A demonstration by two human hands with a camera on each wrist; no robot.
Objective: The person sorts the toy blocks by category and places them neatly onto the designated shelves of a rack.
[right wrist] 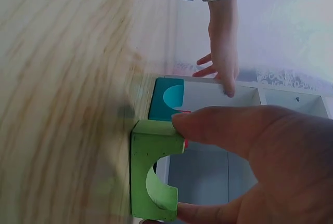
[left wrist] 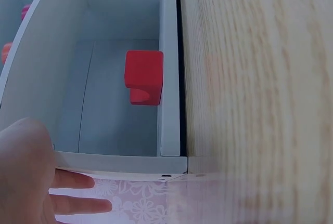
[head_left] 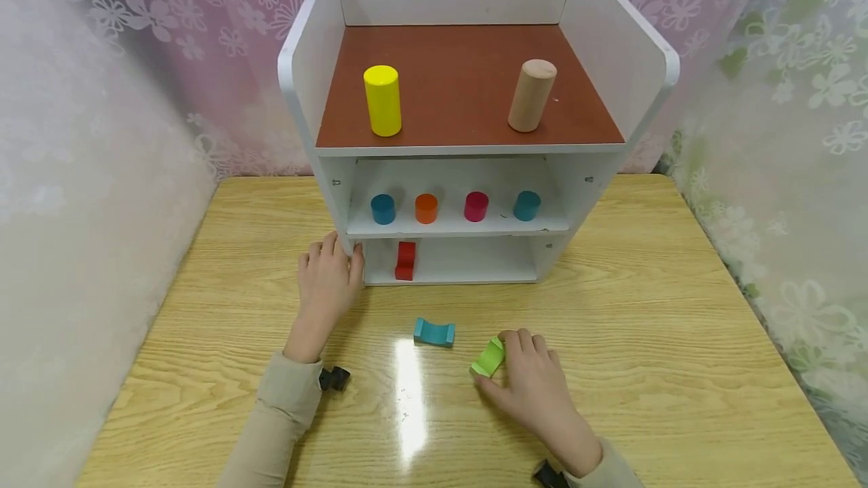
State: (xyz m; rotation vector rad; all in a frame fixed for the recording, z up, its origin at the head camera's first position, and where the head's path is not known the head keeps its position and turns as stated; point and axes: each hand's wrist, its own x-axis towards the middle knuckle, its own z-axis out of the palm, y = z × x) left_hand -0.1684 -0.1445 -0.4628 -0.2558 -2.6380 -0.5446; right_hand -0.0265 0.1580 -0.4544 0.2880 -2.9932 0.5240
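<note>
My left hand [head_left: 327,277] holds the lower left side panel of a white toy shelf unit [head_left: 475,263], thumb at the front edge and fingers along the outside. Inside the bottom compartment, near that hand, a red arch-shaped block [left wrist: 144,73] stands on end. My right hand [head_left: 539,390] pinches a light green arch block [head_left: 488,357] between thumb and fingers, at the tabletop in front of the unit. The right wrist view shows its curved cutout [right wrist: 158,187] facing the shelf. A teal arch block [head_left: 434,334] lies on the table between the hands, its hollow towards the shelf.
On the brown top shelf [head_left: 454,96] stand a yellow cylinder [head_left: 383,101] and a plain wooden one [head_left: 532,96]. Short blue [head_left: 383,209], orange [head_left: 426,208], pink [head_left: 476,207] and teal cylinders [head_left: 527,205] line the middle shelf. Floral curtains surround the wooden table [head_left: 644,337].
</note>
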